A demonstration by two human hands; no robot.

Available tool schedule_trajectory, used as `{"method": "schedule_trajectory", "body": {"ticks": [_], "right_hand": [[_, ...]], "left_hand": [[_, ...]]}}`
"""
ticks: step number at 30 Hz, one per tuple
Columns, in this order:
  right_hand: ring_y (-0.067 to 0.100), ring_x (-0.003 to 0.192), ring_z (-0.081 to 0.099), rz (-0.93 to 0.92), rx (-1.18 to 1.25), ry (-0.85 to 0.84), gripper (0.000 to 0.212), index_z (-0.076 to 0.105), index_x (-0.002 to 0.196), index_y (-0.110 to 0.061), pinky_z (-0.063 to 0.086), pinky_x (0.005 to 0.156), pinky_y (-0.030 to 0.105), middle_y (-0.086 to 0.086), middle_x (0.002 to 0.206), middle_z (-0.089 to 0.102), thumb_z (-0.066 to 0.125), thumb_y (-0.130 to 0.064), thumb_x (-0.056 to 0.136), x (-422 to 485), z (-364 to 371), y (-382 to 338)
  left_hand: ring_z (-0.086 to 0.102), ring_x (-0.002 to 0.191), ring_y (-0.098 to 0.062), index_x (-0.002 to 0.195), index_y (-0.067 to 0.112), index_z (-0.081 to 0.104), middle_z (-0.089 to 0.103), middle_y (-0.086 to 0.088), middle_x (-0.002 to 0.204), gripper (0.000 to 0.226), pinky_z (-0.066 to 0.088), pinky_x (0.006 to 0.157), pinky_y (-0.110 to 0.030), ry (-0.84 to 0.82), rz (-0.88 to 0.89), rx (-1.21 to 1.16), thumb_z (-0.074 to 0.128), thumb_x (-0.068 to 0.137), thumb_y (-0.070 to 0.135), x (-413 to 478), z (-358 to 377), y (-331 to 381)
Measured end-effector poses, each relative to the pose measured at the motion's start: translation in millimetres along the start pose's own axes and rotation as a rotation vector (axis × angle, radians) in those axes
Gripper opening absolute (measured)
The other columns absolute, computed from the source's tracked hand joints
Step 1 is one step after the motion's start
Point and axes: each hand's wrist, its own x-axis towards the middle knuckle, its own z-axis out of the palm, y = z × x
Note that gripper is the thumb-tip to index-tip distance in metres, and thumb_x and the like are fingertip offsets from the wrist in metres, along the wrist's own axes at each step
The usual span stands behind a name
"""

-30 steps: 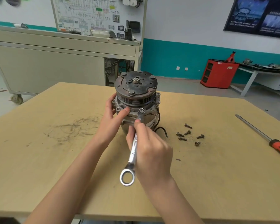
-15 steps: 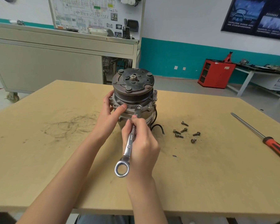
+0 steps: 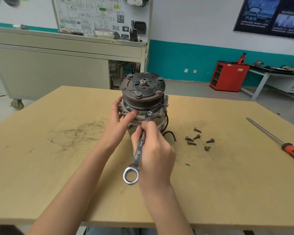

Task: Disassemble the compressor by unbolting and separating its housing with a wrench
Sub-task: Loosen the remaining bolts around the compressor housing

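The left hand (image 3: 119,122) grips the left flank of the grey cast-metal compressor with the dark grooved pulley (image 3: 143,99), thumb pressed on the front flange and fingers wrapped round at 9 o'clock. The compressor stands upright near the middle of the pale wooden table (image 3: 41,167), pulley face up, so its long axis is vertical.

The bright steel combination wrench (image 3: 140,146) has its far end on a fastener at the flange's 6 o'clock edge. Its shank runs from roughly 12 o'clock down to 6 o'clock, and its ring end points at the person. The right hand (image 3: 154,150) is clenched round the upper shank.

At about 4 o'clock from the compressor lie six small dark loose bolts (image 3: 197,138), well apart from it, so much of the unbolting looks done. At least the fastener under the wrench seems left, and the housing is not yet parted. Far off at 3 o'clock lies a long steel screwdriver with a red and black handle (image 3: 278,143), its tip towards 10 o'clock.
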Motion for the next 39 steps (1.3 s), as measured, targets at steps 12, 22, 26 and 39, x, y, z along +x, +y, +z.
{"method": "schedule_trajectory", "body": {"ticks": [12, 22, 26, 39], "right_hand": [[0.018, 0.068, 0.070, 0.179, 0.748, -0.377, 0.006, 0.070, 0.087, -0.012, 0.056, 0.064, 0.026, 0.003, 0.076, 0.073, 0.066, -0.012, 0.082, 20.2, -27.0, 74.6], [0.016, 0.065, 0.069, 0.618, 1.242, -0.974, 0.025, 0.076, 0.090, -0.014, 0.055, 0.060, 0.021, 0.006, 0.074, 0.072, 0.055, -0.003, 0.082, 100.6, -11.2, 134.7], [0.018, 0.065, 0.070, 0.580, 1.255, -0.775, 0.017, 0.077, 0.088, -0.013, 0.056, 0.059, 0.022, 0.008, 0.074, 0.072, 0.061, -0.012, 0.080, 97.4, -22.0, 120.1], [0.013, 0.039, 0.046, -0.526, -0.200, -0.018, 0.024, 0.063, 0.063, -0.009, 0.036, 0.037, 0.023, -0.001, 0.049, 0.050, 0.064, -0.014, 0.086, 31.7, -20.2, 33.5]], "left_hand": [[0.051, 0.119, 0.001, 0.146, 0.032, 0.027, 0.053, 0.010, 0.133, 0.060, 0.043, 0.092, -0.018, 0.004, -0.006, -0.015, 0.058, 0.095, 0.028, 2.3, -1.2, -6.7], [0.045, 0.117, 0.013, 0.146, 0.035, 0.023, 0.047, 0.029, 0.124, 0.061, 0.039, 0.090, -0.013, -0.018, -0.037, -0.020, 0.056, 0.095, 0.031, 1.4, -1.7, -3.4], [0.045, 0.121, 0.006, 0.146, 0.035, 0.024, 0.046, 0.028, 0.125, 0.062, 0.037, 0.092, -0.016, -0.019, -0.031, -0.022, 0.057, 0.095, 0.031, 1.6, -1.8, -3.5], [0.053, 0.121, -0.012, 0.145, 0.031, 0.028, 0.054, 0.003, 0.134, 0.073, 0.043, 0.104, -0.045, -0.004, -0.014, 0.026, 0.059, 0.080, 0.044, 0.4, -0.3, -0.7]]}}
